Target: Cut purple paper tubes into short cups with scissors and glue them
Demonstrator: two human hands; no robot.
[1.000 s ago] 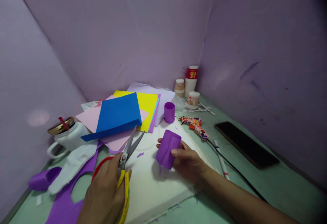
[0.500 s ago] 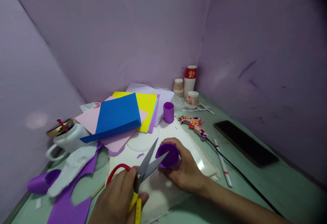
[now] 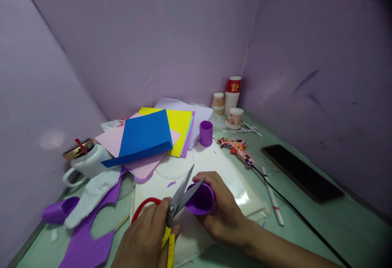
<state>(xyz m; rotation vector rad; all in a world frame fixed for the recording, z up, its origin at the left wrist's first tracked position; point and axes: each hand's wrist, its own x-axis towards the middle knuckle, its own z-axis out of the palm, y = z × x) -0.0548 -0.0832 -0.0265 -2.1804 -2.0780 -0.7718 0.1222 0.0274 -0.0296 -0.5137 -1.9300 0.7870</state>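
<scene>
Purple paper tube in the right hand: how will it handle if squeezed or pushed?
Probably light and crushable: the purple tube in the right hand looks like thin rolled sheet, open-ended. Round, so on its side it would likely roll.

blue sheet [image 3: 143, 135], phone [image 3: 301, 172], white mug [image 3: 87, 164]

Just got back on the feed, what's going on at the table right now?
A person is handling craft paper. The left hand grips scissors with yellow and red handles. The blades are open at the rim of a purple paper tube, which the right hand holds on its side over a white sheet. Behind lie a stack of coloured paper, a smaller purple tube and a phone.
</scene>
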